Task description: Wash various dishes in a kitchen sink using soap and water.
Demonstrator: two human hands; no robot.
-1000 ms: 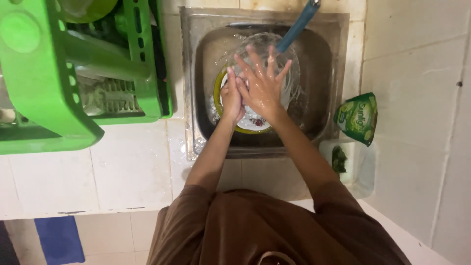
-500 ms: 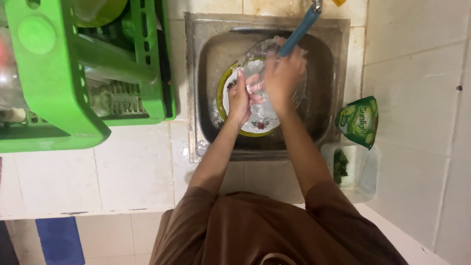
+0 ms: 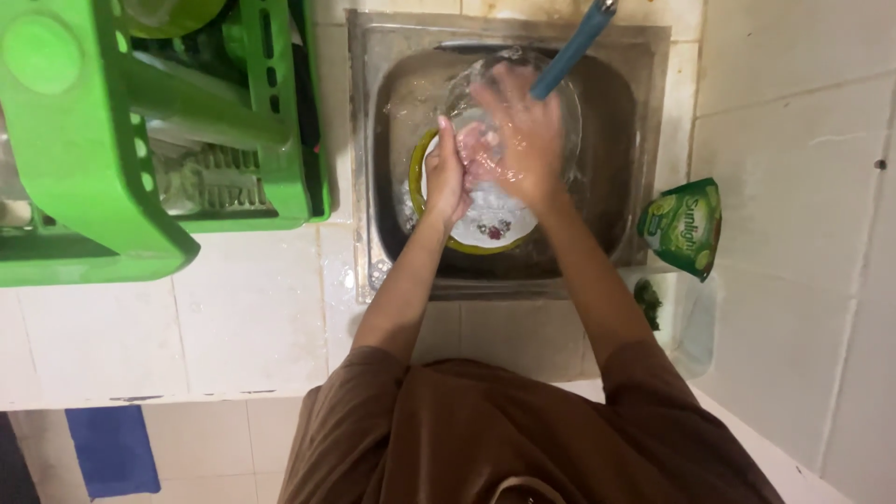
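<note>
Clear glass bowl (image 3: pixel 513 112) is clamped by left hand (image 3: pixel 446 182) & right hand (image 3: pixel 519 140) under blue tap (image 3: pixel 571 49), over steel sink (image 3: pixel 373 140).

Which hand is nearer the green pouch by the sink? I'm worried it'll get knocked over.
The right hand. It is over the clear bowl in the sink, on the side toward the green pouch. The left hand is farther, beyond the right.
</note>
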